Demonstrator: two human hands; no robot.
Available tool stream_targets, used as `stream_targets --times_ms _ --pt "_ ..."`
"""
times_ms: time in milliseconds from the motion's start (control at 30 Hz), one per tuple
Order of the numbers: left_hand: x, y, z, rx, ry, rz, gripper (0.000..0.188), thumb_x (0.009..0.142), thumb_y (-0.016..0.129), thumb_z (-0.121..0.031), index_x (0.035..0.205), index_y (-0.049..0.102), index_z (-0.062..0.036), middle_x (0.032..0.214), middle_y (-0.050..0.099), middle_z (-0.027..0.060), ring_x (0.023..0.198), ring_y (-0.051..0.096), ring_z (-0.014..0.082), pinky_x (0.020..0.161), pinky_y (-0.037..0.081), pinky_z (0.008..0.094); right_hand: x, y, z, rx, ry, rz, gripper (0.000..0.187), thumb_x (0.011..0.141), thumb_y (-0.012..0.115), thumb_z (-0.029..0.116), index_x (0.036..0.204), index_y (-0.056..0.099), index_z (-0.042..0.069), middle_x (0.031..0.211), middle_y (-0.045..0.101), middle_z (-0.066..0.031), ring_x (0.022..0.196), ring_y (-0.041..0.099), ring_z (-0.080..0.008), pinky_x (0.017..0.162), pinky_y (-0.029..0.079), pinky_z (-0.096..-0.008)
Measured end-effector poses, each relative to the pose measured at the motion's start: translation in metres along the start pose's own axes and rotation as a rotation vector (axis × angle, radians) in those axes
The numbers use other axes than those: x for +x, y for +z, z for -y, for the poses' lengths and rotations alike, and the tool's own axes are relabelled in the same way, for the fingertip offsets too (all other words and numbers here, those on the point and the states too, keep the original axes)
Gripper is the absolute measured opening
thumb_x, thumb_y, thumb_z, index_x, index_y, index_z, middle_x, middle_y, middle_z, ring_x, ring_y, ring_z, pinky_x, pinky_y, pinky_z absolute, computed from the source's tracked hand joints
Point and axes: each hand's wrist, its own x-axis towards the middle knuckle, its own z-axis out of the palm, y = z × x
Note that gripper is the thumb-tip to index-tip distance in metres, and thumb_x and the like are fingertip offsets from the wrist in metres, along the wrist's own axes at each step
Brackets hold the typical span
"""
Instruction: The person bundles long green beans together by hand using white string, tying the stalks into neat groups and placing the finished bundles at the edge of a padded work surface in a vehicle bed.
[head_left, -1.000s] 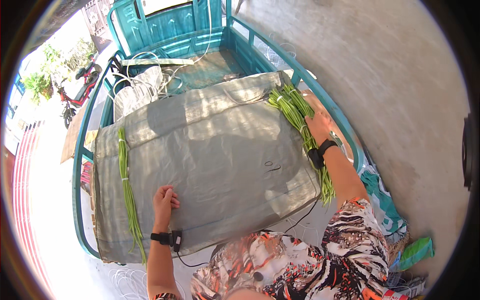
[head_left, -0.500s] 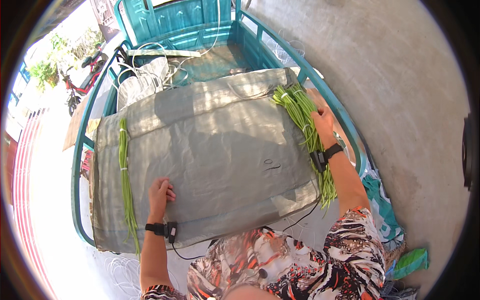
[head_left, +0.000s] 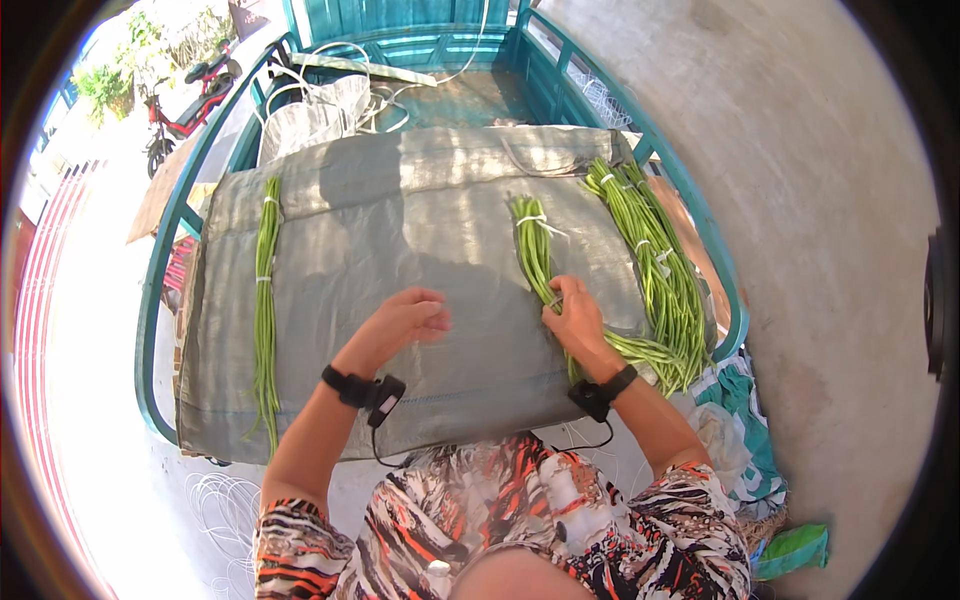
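Observation:
Closed around a bundle of long green stalks (head_left: pixel 534 245), my right hand (head_left: pixel 578 322) holds it at mid-length over the right part of a grey cloth-covered board (head_left: pixel 440 340). A white tie circles the bundle near its far end. My left hand (head_left: pixel 405 318) is over the middle of the cloth, holding nothing, its slightly blurred fingers loosely extended. To the right lies a pile of similar tied bundles (head_left: pixel 660 270). A single tied bundle (head_left: pixel 265 300) stretches along the cloth's left side.
The cloth-covered surface lies across a teal cargo bed (head_left: pixel 560 95) with side rails. White strapping and a pale sack (head_left: pixel 315 115) are in the bed beyond it. Wires run from my wrist bands. Sacks (head_left: pixel 745 430) lie at the lower right, and a red scooter (head_left: pixel 195 105) stands outside.
My right hand has moved left from the pile, bringing one bundle with it over the cloth. My left hand has moved right and farther forward. The view has shifted slightly.

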Motion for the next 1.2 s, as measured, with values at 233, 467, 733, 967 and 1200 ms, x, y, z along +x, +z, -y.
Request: stream_targets --times_ms 233,467,733,967,1200 --pt "0.038 0.024 0.013 0.055 0.107 0.209 0.032 0.091 0.055 -0.017 0.119 0.05 -0.0022 0.11 0.058 0.0107 0.097 0.059 0.0215 0.084 0.05 0.0324 -0.023 0.013 0.029 -0.067 -0.149 -0.036 0.038 0.07 0.066 0.005 0.105 0.053 0.007 0.103 0.056 -0.0131 0.096 0.055 -0.0337 0.079 0.047 -0.0401" --pt "0.081 0.053 0.029 1.16 0.905 0.177 0.049 0.092 0.047 -0.037 0.134 0.042 -0.0127 0.138 0.04 0.0081 0.135 0.025 0.0301 0.105 0.028 0.0485 -0.025 0.004 0.04 -0.134 -0.233 0.009 0.028 0.075 0.063 0.008 0.102 0.056 0.008 0.102 0.057 -0.0109 0.093 0.055 -0.0309 0.076 0.047 -0.039" --pt "0.09 0.062 0.046 1.258 0.958 0.271 0.06 0.089 0.052 -0.043 0.138 0.037 -0.012 0.144 0.031 0.0055 0.138 0.014 0.0327 0.107 0.018 0.0566 0.042 0.005 0.027 -0.131 -0.122 -0.052 0.017 0.081 0.059 0.012 0.098 0.06 0.007 0.093 0.061 -0.0136 0.085 0.058 -0.0344 0.072 0.047 -0.0426" --pt "0.086 0.064 0.045 1.26 1.072 0.178 0.06 0.083 0.061 -0.038 0.133 0.041 -0.012 0.141 0.034 0.0044 0.135 0.02 0.0324 0.106 0.023 0.0513 0.111 0.036 0.016 -0.32 -0.278 -0.073 0.019 0.082 0.053 0.01 0.1 0.06 0.011 0.099 0.058 -0.0108 0.091 0.057 -0.0326 0.074 0.048 -0.0423" --pt "0.077 0.065 0.04 1.229 1.062 0.169 0.06 0.078 0.065 -0.032 0.131 0.044 -0.0119 0.14 0.036 0.0039 0.134 0.024 0.0324 0.106 0.024 0.0491 0.15 0.049 0.02 -0.349 -0.039 -0.025 0.012 0.086 0.05 0.012 0.097 0.055 0.01 0.094 0.06 -0.0094 0.071 0.06 -0.0316 0.068 0.049 -0.0408"
